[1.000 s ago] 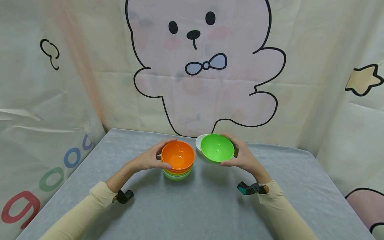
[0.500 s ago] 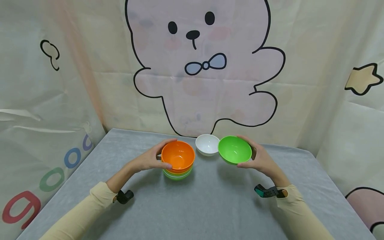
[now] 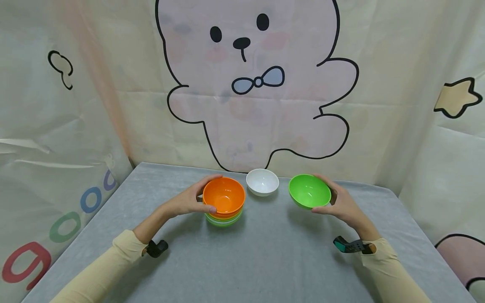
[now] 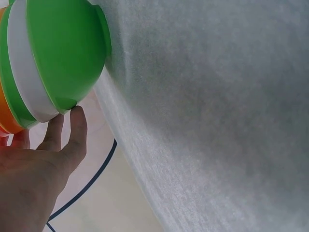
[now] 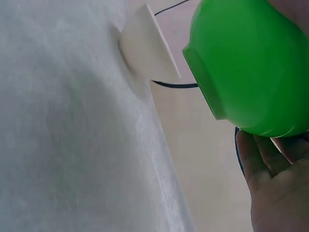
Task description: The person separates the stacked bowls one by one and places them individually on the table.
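Observation:
At the table's far middle, my left hand [image 3: 188,200] grips a stack of nested bowls by its side, thumb in front and fingers behind. An orange bowl [image 3: 224,195] tops the stack. In the left wrist view, a green bowl [image 4: 67,48] is lowest, with its foot at the cloth, and a white bowl [image 4: 30,67] sits directly above it. My right hand [image 3: 345,208] holds a separate green bowl [image 3: 310,191] by its side, slightly tilted and raised off the table. Between the hands, farther back, a white bowl [image 3: 262,182] stands upright on the cloth.
A grey cloth [image 3: 257,261] covers the table, whose far edge runs just behind the white bowl. Printed curtains [image 3: 386,92] with a cartoon bear hang behind and at both sides. Each wrist carries a dark strap.
My right hand has carried its green bowl rightward, away from the stack, uncovering the white bowl behind. My left hand has stayed on the stack.

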